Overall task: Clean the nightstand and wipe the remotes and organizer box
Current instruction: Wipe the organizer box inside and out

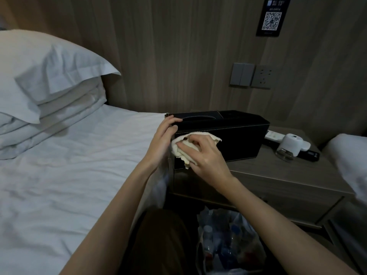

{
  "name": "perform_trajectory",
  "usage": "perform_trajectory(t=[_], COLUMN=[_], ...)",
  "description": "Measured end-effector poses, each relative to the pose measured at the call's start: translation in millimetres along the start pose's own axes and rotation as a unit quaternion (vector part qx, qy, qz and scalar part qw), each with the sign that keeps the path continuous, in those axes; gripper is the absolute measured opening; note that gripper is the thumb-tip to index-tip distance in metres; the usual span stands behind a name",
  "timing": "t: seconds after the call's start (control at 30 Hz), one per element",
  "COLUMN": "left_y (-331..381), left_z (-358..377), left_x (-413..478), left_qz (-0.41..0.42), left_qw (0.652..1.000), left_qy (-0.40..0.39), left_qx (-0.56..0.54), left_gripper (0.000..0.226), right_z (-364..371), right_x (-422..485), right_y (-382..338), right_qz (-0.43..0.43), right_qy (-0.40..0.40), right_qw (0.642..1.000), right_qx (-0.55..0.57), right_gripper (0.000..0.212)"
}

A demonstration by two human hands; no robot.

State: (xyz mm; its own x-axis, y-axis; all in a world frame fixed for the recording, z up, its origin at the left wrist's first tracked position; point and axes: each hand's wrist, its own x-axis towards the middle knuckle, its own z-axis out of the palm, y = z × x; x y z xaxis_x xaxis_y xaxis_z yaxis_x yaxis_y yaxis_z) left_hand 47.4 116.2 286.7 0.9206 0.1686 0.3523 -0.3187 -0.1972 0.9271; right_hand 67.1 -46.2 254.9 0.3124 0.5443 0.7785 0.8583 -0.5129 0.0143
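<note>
The organizer box [238, 135] is a long black rectangular case with a smooth leather-like skin and pale stitching along its top rim. It sits at the left end of the nightstand [278, 175], its short end right at the edge beside the bed [79, 165]. A cream terry cloth [184, 144], soft and bunched, lies flat against the left part of the box's front face. The right hand [206, 155] covers the cloth, fingers curled into it and pressing it to the box. The left hand [161, 139] grips the box's left end, fingers hooked over the top corner. The nightstand top is a matte grey wood grain. Toward its right back corner a white remote [273, 135] lies just behind a spray bottle [290, 144] with a rounded white head and clear body; a black remote [309, 154] lies beside the bottle near the right edge. White creased sheets and stacked pillows [49, 66] fill the bed.
</note>
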Motion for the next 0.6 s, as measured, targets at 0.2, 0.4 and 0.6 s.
perform_trajectory(t=[0.2,0.4,0.6], left_y=[-5,-4,-8], left_z=[2,5,6], left_x=[1,0,1], left_qz=[-0.004,-0.009,-0.012], left_qw=[1.0,1.0,1.0], left_qy=[0.011,0.009,0.017], left_qx=[-0.007,-0.004,-0.023], left_gripper=[0.027,0.028,0.026], right_z=[16,17,-33], right_x=[-20,-46,-14], right_y=[6,8,6], right_qz=[-0.043,-0.052,-0.056], right_qy=[-0.038,-0.213,-0.047], right_qw=[0.998,0.976,0.997], right_qx=[-0.007,-0.008,0.033], right_gripper=[0.045,0.051,0.05])
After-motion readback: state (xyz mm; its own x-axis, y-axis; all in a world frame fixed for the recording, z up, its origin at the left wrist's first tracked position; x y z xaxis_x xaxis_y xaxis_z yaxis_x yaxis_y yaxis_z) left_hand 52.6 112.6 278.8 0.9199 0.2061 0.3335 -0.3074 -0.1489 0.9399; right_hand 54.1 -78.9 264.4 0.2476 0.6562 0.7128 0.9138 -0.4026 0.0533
